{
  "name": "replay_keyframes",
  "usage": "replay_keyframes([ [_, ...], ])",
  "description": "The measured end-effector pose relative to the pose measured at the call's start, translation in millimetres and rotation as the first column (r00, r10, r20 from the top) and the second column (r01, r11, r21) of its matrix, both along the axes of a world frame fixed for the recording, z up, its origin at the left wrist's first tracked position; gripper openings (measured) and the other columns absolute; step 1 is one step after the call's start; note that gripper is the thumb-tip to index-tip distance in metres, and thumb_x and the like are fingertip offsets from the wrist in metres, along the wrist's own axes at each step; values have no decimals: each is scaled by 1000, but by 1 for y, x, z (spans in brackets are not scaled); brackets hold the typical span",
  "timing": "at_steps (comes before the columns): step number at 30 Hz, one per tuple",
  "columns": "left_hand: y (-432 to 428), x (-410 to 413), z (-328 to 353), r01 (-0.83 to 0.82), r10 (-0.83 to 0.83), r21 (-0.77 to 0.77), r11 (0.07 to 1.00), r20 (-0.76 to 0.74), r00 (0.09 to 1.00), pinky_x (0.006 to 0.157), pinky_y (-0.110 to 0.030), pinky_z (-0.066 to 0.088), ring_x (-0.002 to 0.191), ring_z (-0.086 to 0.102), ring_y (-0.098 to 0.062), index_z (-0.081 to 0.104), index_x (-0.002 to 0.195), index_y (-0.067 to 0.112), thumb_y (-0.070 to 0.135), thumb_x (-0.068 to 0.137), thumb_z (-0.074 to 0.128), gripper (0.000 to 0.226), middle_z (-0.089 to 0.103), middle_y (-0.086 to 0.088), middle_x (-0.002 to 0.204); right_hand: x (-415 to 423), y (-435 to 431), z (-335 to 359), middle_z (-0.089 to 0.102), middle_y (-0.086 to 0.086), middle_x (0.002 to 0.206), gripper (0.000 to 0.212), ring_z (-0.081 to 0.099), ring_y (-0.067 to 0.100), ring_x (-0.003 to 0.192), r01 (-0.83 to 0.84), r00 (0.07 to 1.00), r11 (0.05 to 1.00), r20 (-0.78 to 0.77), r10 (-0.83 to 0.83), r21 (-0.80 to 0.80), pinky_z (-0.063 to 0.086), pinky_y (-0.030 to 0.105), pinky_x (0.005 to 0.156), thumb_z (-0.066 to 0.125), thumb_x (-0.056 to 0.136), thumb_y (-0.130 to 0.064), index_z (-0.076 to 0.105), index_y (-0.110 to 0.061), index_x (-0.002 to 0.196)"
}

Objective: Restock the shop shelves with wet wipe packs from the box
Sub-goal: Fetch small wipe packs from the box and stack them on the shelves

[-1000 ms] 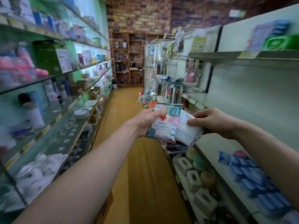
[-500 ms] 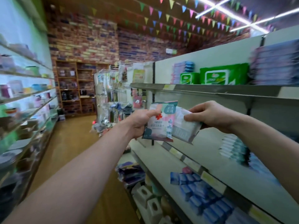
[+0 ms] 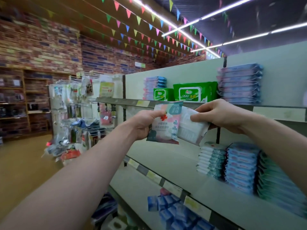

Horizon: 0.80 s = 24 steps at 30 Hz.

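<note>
My left hand (image 3: pixel 144 125) grips a white, pink and teal wet wipe pack (image 3: pixel 164 126) by its left edge, held upright in front of the shelving. Beside it my right hand (image 3: pixel 221 115) pinches a second, plain white pack (image 3: pixel 191 128) that overlaps behind the first. Both packs hover above the middle shelf (image 3: pixel 166 156), left of the stacked wipe packs (image 3: pixel 214 161) standing there. The box is not in view.
The top shelf (image 3: pixel 126 101) carries green wipe packs (image 3: pixel 194 93) and blue-pink stacks (image 3: pixel 240 83). Blue packs (image 3: pixel 176 211) lie on a lower shelf. A wire rack of hanging goods (image 3: pixel 79 103) stands at the aisle end before a brick wall.
The view has swung up and to the right from the aisle to the shelving. Both hands have risen with the packs, still holding them the same way.
</note>
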<state>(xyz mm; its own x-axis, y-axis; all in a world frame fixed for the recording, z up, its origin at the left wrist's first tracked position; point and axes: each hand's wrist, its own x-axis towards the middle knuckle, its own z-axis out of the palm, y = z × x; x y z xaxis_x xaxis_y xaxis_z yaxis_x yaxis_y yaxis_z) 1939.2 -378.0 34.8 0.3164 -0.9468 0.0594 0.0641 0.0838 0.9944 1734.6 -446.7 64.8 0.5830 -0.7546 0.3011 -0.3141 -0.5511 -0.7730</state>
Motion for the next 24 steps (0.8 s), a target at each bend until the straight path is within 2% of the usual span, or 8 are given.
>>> replay_keyframes([
  [2,-13,2,7,33,-33,-12,999,16,999,78,-54,56,107,65,-37,58,119,2,17,95,57,28,66,-21,118,-1,-3,5,72,7,87,18,67,10,65,42,999,999,-1,-42,-8,51,18,54,72,84,-16,71,-7,99],
  [5,-35,3,16,100,-99,-21,995,33,995,73,-49,58,95,69,-32,60,114,5,17,95,58,23,69,-18,112,-4,-8,12,72,8,90,19,67,12,69,101,995,995,14,-101,-11,52,19,56,72,84,-16,71,-7,101],
  [10,-63,-5,29,192,-190,-41,981,52,981,68,-45,60,83,71,-28,59,120,4,16,94,60,28,71,-16,105,-16,-9,21,72,10,94,24,68,15,72,221,975,975,25,-221,-9,53,21,56,72,84,-17,69,-7,105],
  [14,-83,-23,39,287,-284,-57,956,55,957,65,-43,59,75,70,-25,59,118,4,13,95,57,25,71,-15,99,-32,-6,29,72,9,91,17,67,15,71,330,943,944,52,-330,-8,56,21,58,71,84,-15,70,-9,100],
  [18,-100,-47,51,367,-362,-78,927,76,929,56,-35,59,70,71,-22,57,125,3,12,94,57,33,71,-12,96,-54,-4,43,71,11,97,20,69,22,84,440,897,898,48,-440,-8,58,32,72,69,85,-13,68,-9,105],
  [21,-109,-65,60,418,-410,-98,903,99,907,58,-33,58,76,70,-22,58,125,6,11,94,56,31,71,-11,100,-69,0,53,70,9,98,17,68,19,84,495,868,869,57,-493,-21,56,27,67,67,87,-12,67,-11,105],
  [24,-114,-75,66,459,-450,-112,881,98,888,59,-36,59,76,70,-23,59,117,9,12,95,55,23,71,-10,94,-78,0,59,69,9,100,12,68,21,88,529,847,847,86,-525,-40,56,28,70,67,87,-10,66,-15,98],
])
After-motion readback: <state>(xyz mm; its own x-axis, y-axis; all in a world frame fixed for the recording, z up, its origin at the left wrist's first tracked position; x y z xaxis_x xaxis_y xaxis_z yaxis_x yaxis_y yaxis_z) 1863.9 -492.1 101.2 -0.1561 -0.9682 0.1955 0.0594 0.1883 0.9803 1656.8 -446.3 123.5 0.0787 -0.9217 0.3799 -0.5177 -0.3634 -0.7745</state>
